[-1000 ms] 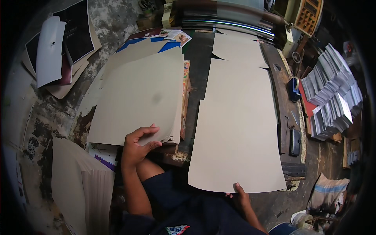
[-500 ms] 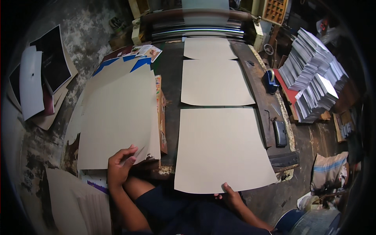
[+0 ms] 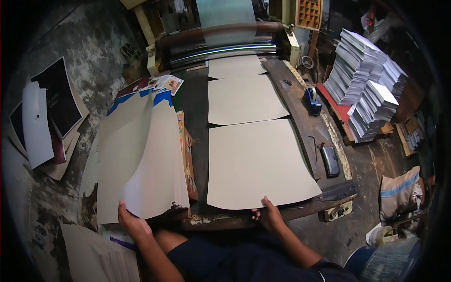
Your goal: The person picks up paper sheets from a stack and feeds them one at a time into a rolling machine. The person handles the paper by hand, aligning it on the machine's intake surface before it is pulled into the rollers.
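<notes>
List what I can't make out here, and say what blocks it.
All in the head view:
- Left hand: most fingers, hidden by the curled sheet or the hand itself.
- Right hand: how far its fingers reach under the nearest sheet, which covers them.
- Translucent sheet: upper end, cut off by the top edge.
- Lower-left boards: lower end, cut off by the bottom edge.

Bare hands (image 3: 135, 223), bare forearms (image 3: 299, 245), dark navy clothing (image 3: 235, 261), thin white line (image 3: 322, 276) near the right elbow
</notes>
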`<action>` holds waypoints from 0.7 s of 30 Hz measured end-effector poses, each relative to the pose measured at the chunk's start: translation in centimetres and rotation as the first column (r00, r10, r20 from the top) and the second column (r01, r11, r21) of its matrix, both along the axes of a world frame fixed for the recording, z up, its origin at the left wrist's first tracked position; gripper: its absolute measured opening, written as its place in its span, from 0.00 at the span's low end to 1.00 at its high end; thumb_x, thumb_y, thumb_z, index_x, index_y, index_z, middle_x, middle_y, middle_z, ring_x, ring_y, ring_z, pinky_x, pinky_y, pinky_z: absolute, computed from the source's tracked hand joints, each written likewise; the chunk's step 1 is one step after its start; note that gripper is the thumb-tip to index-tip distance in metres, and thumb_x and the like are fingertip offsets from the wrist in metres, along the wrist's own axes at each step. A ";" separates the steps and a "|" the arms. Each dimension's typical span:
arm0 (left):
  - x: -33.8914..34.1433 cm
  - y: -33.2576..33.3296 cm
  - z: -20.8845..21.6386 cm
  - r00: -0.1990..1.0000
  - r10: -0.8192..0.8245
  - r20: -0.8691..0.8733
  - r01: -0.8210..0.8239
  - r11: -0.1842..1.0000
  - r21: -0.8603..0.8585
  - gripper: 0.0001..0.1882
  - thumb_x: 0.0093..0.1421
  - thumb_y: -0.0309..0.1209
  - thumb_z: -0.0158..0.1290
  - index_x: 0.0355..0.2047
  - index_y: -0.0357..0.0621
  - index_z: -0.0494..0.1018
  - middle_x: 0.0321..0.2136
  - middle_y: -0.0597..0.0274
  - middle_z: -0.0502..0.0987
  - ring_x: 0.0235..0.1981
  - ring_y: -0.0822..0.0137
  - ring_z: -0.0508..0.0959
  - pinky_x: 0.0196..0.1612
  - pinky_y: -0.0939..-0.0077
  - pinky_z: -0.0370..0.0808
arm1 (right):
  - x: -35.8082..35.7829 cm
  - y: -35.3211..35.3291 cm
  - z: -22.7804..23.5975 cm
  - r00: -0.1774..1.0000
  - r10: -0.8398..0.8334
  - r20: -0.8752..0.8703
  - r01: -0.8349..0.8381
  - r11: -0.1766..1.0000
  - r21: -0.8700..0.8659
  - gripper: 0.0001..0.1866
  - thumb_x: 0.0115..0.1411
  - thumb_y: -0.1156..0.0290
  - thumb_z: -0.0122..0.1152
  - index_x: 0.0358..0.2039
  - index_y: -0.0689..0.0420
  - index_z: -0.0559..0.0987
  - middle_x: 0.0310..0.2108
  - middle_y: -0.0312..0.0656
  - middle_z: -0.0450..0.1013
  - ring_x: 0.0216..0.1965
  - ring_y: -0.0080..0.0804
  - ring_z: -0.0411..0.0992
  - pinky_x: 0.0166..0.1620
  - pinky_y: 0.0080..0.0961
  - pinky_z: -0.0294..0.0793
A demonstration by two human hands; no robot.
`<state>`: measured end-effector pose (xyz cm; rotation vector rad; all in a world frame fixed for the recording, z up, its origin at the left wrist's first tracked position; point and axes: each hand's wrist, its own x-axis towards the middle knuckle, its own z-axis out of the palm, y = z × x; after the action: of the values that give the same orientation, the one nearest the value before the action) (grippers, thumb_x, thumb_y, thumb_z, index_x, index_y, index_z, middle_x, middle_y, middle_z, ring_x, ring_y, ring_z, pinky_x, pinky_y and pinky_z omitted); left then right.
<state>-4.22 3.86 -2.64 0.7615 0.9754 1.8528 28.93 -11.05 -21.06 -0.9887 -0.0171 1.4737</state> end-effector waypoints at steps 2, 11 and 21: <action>0.1 -0.6 0.1 0.971 0.108 -0.214 -0.105 0.994 0.027 0.18 0.66 0.39 0.48 0.35 0.32 0.73 0.36 0.60 0.73 0.44 0.69 0.70 0.52 0.72 0.67 | 0.1 1.1 -0.7 0.999 -0.036 0.001 0.036 0.999 0.032 0.22 0.68 0.49 0.47 0.42 0.58 0.68 0.32 0.48 0.73 0.25 0.27 0.67 0.38 0.36 0.74; 5.1 -4.0 1.3 0.480 0.072 -0.875 0.294 0.926 0.237 0.15 0.60 0.33 0.47 0.19 0.40 0.70 0.16 0.62 0.72 0.22 0.64 0.74 0.59 0.56 0.62 | 0.0 3.3 -1.2 0.985 -0.168 0.025 0.166 0.983 0.078 0.33 0.65 0.43 0.46 0.62 0.49 0.55 0.50 0.47 0.70 0.38 0.33 0.71 0.42 0.41 0.75; 6.0 -6.5 3.9 0.159 -0.115 -0.981 0.742 0.669 0.042 0.06 0.52 0.33 0.55 0.24 0.50 0.80 0.25 0.68 0.82 0.42 0.59 0.82 0.66 0.41 0.48 | 1.0 -1.0 7.2 0.977 0.182 0.113 -0.207 0.937 0.280 0.22 0.60 0.58 0.58 0.44 0.64 0.72 0.33 0.45 0.74 0.32 0.33 0.73 0.35 0.29 0.73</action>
<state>1.76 -2.60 1.24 2.4373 0.6504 0.9044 29.91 -12.09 -13.87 -0.8247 -0.3943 1.5540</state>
